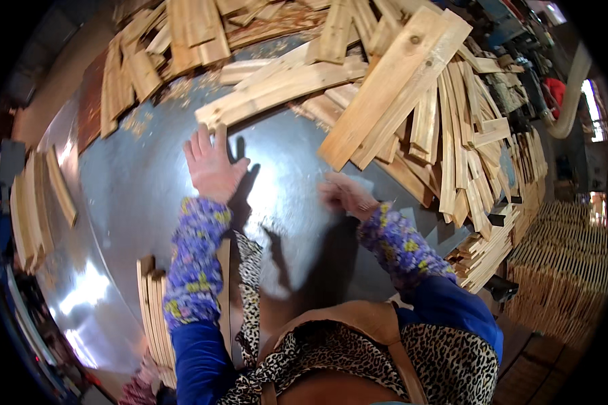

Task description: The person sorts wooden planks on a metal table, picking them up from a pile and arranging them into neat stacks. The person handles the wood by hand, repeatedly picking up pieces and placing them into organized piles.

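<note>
Your left hand, fingers spread, is near a board on the bench; your right hand is blurred, its finger state indeterminable.

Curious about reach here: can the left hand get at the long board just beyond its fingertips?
Probably yes: the left hand is open close to the near end of the long board, with nothing visible between them.

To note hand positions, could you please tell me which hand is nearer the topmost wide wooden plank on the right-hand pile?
Right: the right hand is by the near end of the topmost wide wooden plank; the left hand is farther off, leftward.
</note>
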